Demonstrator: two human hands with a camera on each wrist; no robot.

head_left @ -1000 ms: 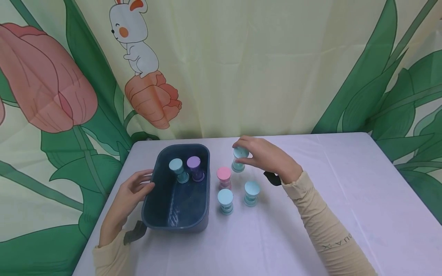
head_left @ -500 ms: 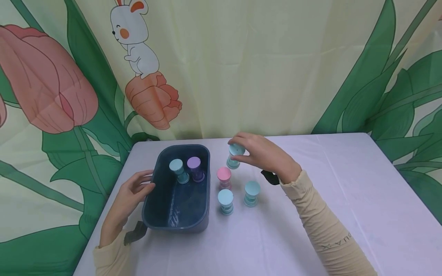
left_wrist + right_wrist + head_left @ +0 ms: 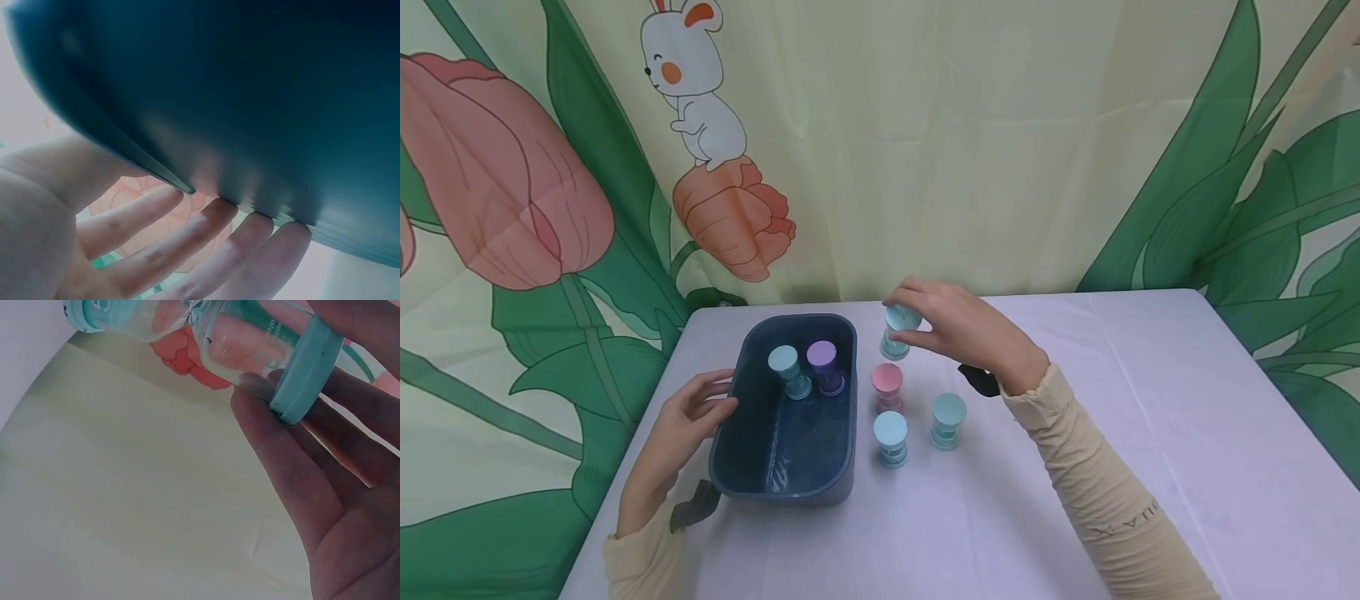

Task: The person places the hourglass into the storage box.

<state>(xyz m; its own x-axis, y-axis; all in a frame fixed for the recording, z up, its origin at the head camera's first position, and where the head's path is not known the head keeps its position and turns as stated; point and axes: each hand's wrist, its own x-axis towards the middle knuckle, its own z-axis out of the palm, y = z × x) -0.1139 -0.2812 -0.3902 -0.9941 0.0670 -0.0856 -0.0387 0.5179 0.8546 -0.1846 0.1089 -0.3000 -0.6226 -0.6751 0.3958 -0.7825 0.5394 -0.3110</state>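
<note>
My right hand (image 3: 951, 329) pinches a clear hourglass (image 3: 895, 332) with light-blue caps by its upper cap. In the right wrist view, this hourglass (image 3: 215, 337) tilts across the top, thumb and fingers about one cap. The left hand (image 3: 688, 412) rests against the left side of a dark blue plastic bin (image 3: 722, 467). Its fingertips touch the outer wall in the left wrist view, where the rim hides the thumb tip. A light-blue hourglass (image 3: 790, 372) and a purple hourglass (image 3: 826, 367) stand inside the bin.
Right of the bin stand a pink hourglass (image 3: 887, 385) and two light-blue ones, a nearer hourglass (image 3: 891, 437) and another hourglass (image 3: 947, 421). All are on a white-covered table (image 3: 1037, 517). A printed curtain (image 3: 925, 167) hangs behind the table's far edge.
My right hand has moved left and slightly away from me, carrying the light-blue hourglass toward the bin's right side. The left hand and the bin have stayed put.
</note>
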